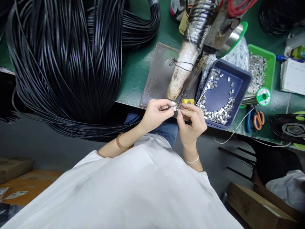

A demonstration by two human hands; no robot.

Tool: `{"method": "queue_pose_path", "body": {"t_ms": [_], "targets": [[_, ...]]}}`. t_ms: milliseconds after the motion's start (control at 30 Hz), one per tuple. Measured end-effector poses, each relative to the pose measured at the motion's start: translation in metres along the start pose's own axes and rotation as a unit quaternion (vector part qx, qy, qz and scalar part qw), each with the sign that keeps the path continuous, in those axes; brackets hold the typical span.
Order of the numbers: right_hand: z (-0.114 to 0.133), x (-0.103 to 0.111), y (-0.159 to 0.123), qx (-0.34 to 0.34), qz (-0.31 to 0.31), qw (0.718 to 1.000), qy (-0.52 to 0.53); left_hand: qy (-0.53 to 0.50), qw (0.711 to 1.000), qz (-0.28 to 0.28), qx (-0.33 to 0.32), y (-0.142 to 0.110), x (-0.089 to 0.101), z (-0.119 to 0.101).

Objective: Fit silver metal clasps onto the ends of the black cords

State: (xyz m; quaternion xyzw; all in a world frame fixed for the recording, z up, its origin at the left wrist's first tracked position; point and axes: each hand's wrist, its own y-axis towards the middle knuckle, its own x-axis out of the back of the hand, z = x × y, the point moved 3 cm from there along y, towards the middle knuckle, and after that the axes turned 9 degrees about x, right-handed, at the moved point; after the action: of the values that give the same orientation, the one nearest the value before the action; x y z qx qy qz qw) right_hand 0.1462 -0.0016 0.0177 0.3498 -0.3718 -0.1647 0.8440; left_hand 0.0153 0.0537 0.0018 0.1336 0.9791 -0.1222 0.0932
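My left hand (pixel 156 114) pinches the end of a thin black cable (pixel 164 109) at the table's front edge. Close beside it, my right hand (pixel 192 122) has its fingers pressed together; a small shiny metal piece (pixel 175 108) shows between the two hands, and what the right fingertips grip is partly hidden. Just above the fingertips ends the thin tip of a soldering iron (pixel 199 65), which slants down from the upper right. A yellow block (pixel 188 101) lies right behind my right fingers.
A large bundle of black cables (pixel 69 60) hangs over the table's left side. A white hose (pixel 182 71) reaches down over a dark board (pixel 158 71). To the right are a blue tray (pixel 220 92) of metal connectors, a green tray (pixel 269 68), a solder spool (pixel 263 96) and orange-handled pliers (pixel 258 120).
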Motion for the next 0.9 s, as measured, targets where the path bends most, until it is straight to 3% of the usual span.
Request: {"method": "queue_pose_path", "body": {"t_ms": [300, 533, 900], "targets": [[-0.0024, -0.0001, -0.0025, -0.01, 0.011, 1.0, -0.004, 0.052, 0.998, 0.036, -0.001, 0.0028, 0.0044, 0.0094], [-0.0002, 0.0002, 0.0003, -0.002, -0.003, 1.0, -0.003, 0.039, 0.999, 0.027, -0.022, -0.001, 0.0007, 0.0011], [-0.0004, 0.0019, -0.0032, 0.005, 0.006, 1.0, 0.018, -0.009, 0.998, 0.057, 0.024, 0.0038, 0.0042, 0.0069]]}}
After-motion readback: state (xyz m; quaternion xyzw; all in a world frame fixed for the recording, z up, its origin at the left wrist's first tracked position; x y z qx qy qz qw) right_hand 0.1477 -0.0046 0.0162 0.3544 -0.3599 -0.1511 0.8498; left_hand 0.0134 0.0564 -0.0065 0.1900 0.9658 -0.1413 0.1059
